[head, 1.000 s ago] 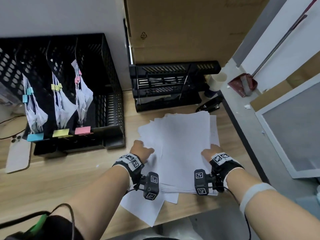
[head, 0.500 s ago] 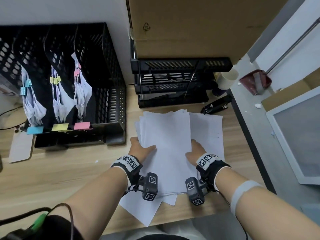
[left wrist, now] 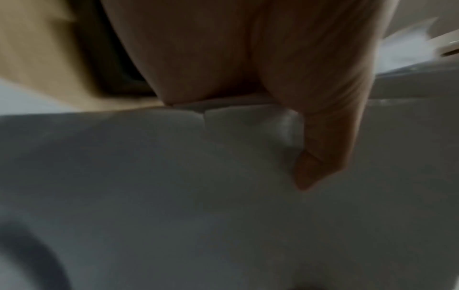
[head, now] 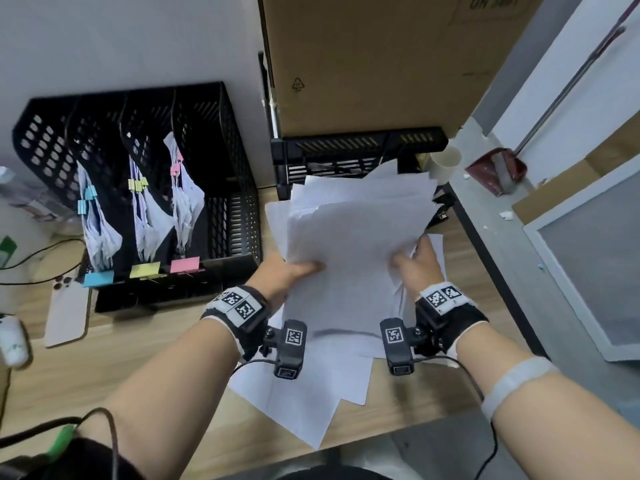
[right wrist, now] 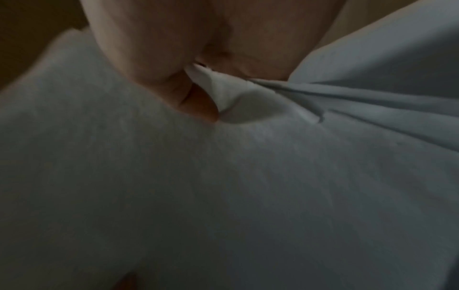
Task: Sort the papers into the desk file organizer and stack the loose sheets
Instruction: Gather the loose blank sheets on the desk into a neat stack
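Observation:
A loose stack of white sheets [head: 349, 244] is lifted off the wooden desk [head: 104, 358], tilted up toward me. My left hand [head: 294, 271] grips its left edge with the thumb on top [left wrist: 320, 153]. My right hand [head: 412, 263] grips the right edge, crumpling the paper [right wrist: 238, 102] a little. A few more white sheets [head: 304, 396] still lie flat on the desk under my wrists. The black file organizer [head: 228, 188] stands at the left, holding three clipped paper bundles with blue, yellow and pink labels.
A black letter tray [head: 353, 147] sits behind the sheets under a large cardboard box [head: 374, 60]. A paper cup [head: 445, 162] and a black stapler [head: 440, 209] stand at the right desk edge. A phone [head: 67, 310] lies left of the organizer.
Both hands have closed in on the stack's sides and raised it off the desk; the sheets now tilt up and hide part of the letter tray.

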